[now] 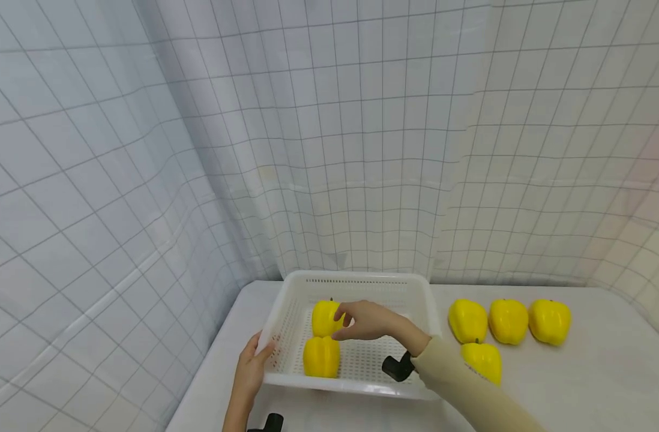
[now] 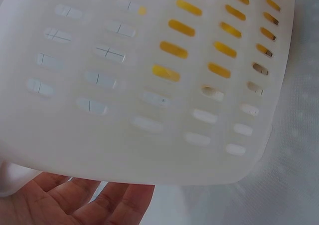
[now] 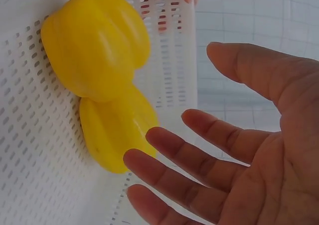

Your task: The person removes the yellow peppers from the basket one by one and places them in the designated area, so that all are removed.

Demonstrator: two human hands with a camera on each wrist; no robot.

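A white perforated plastic basket (image 1: 356, 277) stands on the table, holding two yellow bell peppers, a front one (image 1: 321, 358) and a back one (image 1: 323, 318). My left hand (image 1: 249, 367) grips the basket's left rim, with its thumb over the edge. In the left wrist view, fingers (image 2: 127, 205) of that hand show beneath the slotted basket wall (image 2: 99, 145). Above the basket is my right hand (image 1: 366, 321), close to the peppers. Its fingers are spread and relaxed with nothing between them, as the right wrist view shows, apart from the nearer pepper (image 3: 89, 45).
Right of the basket, several more yellow bell peppers lie on the white table (image 1: 594, 372), three in a back row (image 1: 508, 321) and one in front (image 1: 482, 361). A grid-patterned white curtain (image 1: 362, 150) hangs behind and to the left.
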